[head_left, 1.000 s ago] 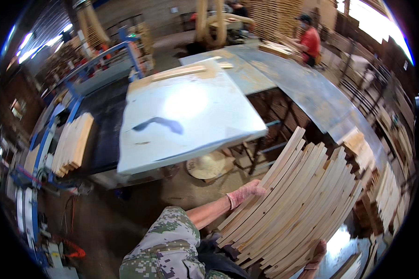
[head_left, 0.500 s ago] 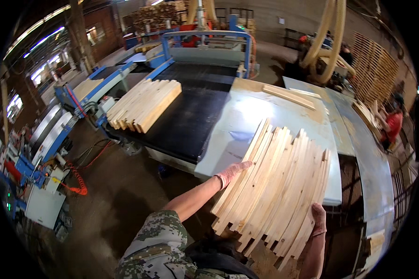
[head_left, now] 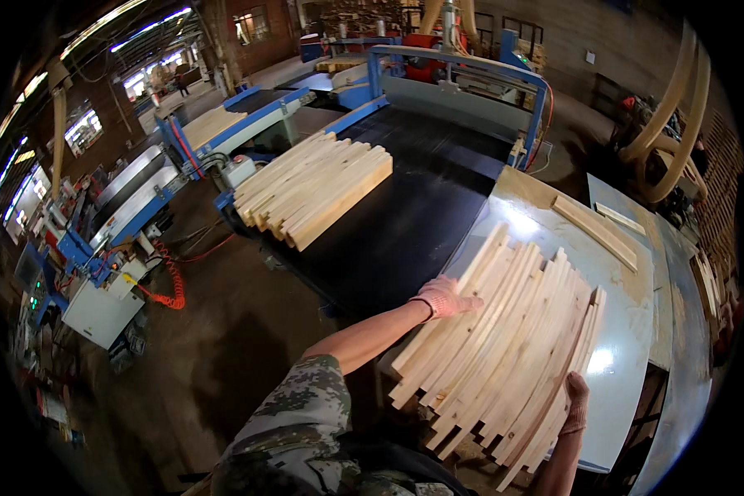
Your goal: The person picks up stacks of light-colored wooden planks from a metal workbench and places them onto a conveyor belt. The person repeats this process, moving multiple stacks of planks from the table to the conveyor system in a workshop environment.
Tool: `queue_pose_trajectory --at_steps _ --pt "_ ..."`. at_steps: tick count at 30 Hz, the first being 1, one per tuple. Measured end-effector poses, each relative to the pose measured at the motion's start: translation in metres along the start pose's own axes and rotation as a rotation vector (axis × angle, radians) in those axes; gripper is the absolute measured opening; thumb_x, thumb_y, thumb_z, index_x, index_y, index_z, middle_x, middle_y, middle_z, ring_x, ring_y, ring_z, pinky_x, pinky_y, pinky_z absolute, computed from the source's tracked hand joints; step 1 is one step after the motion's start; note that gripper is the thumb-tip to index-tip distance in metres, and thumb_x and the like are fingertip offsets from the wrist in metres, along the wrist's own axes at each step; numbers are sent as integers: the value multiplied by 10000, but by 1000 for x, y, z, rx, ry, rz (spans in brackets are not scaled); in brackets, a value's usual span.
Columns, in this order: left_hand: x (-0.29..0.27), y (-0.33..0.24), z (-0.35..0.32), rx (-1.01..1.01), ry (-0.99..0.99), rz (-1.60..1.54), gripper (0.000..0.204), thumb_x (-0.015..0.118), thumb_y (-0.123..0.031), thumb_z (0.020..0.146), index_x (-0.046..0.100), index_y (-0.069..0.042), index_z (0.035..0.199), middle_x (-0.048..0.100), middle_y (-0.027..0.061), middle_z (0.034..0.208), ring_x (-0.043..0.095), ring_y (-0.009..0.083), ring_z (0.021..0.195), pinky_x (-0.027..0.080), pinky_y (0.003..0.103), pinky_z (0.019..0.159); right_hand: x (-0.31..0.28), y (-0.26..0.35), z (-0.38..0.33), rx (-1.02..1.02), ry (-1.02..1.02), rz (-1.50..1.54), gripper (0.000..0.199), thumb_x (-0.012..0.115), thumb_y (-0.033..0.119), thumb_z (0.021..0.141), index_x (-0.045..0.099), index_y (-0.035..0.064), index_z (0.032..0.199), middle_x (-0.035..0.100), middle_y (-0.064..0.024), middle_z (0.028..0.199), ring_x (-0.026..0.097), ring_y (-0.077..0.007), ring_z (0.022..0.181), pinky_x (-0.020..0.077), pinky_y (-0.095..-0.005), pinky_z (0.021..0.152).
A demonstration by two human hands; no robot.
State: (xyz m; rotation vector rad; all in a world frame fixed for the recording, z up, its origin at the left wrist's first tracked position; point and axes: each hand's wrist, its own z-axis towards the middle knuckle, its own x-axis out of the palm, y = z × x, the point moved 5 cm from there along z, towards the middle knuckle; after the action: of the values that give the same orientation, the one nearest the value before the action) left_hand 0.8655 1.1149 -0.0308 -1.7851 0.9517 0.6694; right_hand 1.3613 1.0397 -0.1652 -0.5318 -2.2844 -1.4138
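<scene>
At four o'clock, the person's left hand (head_left: 446, 298) and right hand (head_left: 577, 403) are clamping the wooden strips (head_left: 504, 343) from opposite sides, near the pale surface (head_left: 624, 339); middle strips are probably risking slipping if pressure slackens.

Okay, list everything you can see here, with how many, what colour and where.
Held wooden strips: over a dozen, exact count unclear, pale, between the hands
Stacked wooden strips: one stack, pale, left side of the belt
Conveyor belt: one, black, centre
Gantry frame: one, blue, across the belt's far end
Worktable: one, whitish, right of the belt
Loose wooden strip: one, pale, worktable's far end
Coiled hose: one, orange, left
Ducts: at least two, beige, upper right
Camouflage sleeve: one, green and grey, lower centre-left
Left hand: one, pinkish glove, held strips' left edge
Right hand: one, pinkish glove, held strips' right edge
</scene>
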Motion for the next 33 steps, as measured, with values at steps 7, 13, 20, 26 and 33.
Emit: queue_pose_trajectory --at_steps 7,13,20,26,33 --pt "-59 55 32 -64 -334 222 1231 664 -835 813 288 -27 1663 580 211 1409 615 362 1279 505 458 1057 165 5 74 -17 -5 -95 151 688 245 956 693 106 1016 665 30 980 650 -131 952 533 -306 902" --pt "-134 165 51 -166 -395 331 1140 532 -822 912 265 -23 1680 253 291 1719 287 452 1577 222 550 1280 316 -57 164 86 76 23 173 670 252 984 699 105 1071 715 -4 1049 701 -181 959 589 -364 906" --pt "-204 277 77 -88 -417 459 1063 411 -776 1003 175 -14 1707 162 254 1775 122 413 1649 26 590 1322 443 -108 194 33 71 -81 467 721 278 1015 574 30 1383 697 -61 1219 680 -221 1116 585 -382 962" --pt "-211 272 75 -54 -420 467 1031 462 -735 1004 225 3 1685 218 257 1751 168 423 1627 40 591 1323 439 -91 183 154 -22 -433 487 752 410 1004 658 51 1320 749 -63 1137 742 -185 979 630 -368 855" --pt "-218 270 64 -14 -389 403 1025 532 -712 986 259 -7 1679 221 259 1750 152 420 1631 24 594 1323 471 -64 151 170 -286 -1297 613 823 598 826 793 -14 857 742 -121 801 703 -228 737 557 -377 691"
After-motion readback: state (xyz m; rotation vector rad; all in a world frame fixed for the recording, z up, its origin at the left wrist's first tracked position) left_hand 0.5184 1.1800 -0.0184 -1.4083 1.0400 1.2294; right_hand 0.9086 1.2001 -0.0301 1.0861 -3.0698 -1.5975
